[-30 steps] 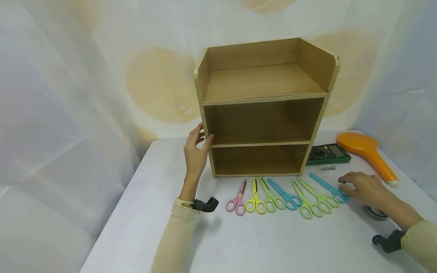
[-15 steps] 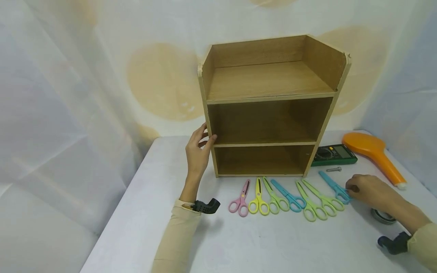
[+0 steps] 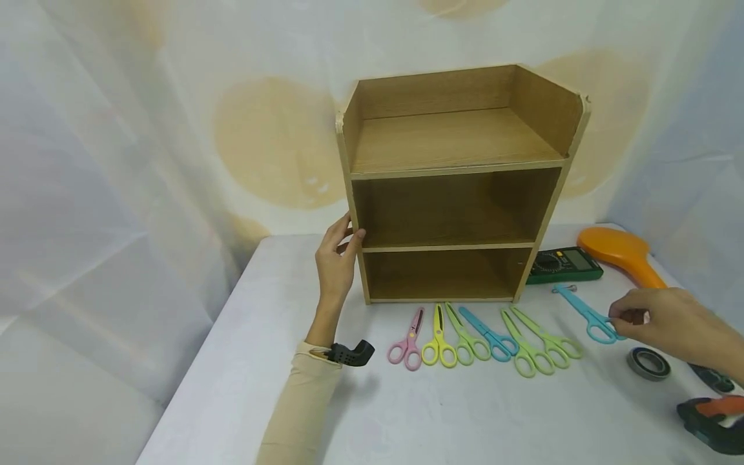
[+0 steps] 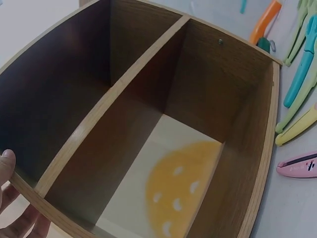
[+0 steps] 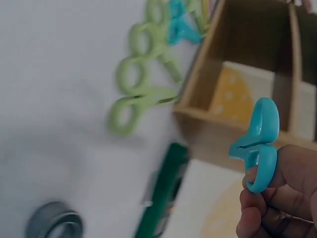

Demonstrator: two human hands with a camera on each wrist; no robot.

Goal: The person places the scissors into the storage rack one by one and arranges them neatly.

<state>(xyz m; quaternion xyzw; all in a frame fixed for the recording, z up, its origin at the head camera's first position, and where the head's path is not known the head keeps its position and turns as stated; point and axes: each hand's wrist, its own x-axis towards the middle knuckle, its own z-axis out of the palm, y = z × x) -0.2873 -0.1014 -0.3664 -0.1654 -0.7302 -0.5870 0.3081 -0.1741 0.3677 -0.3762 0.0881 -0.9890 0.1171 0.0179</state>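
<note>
My left hand (image 3: 334,268) grips the left side panel of an upright wooden shelf unit (image 3: 456,139), its thumb at the front edge. In the left wrist view the thumb (image 4: 6,166) lies on the panel's inner side, with fingers outside. My right hand (image 3: 668,320) pinches a pair of blue scissors (image 3: 587,313) by a handle ring, blades pointing away and left. The right wrist view shows thumb and fingers at the ring of these scissors (image 5: 267,166). Before the shelf lie pink scissors (image 3: 411,339), yellow scissors (image 3: 438,332), other blue scissors (image 3: 488,332) and several green scissors (image 3: 526,349).
Right of the shelf lie a green-cased multimeter (image 3: 564,265), an orange paddle-shaped object (image 3: 616,248) and a bolt (image 3: 569,288), partly covered. A dark ring (image 3: 646,374) sits below the right hand. A black-and-orange object (image 3: 706,426) shows at the right edge.
My right hand closed on the blue scissors at the row's right end and has moved them rightward and farther back. The left hand has kept its hold on the shelf unit.
</note>
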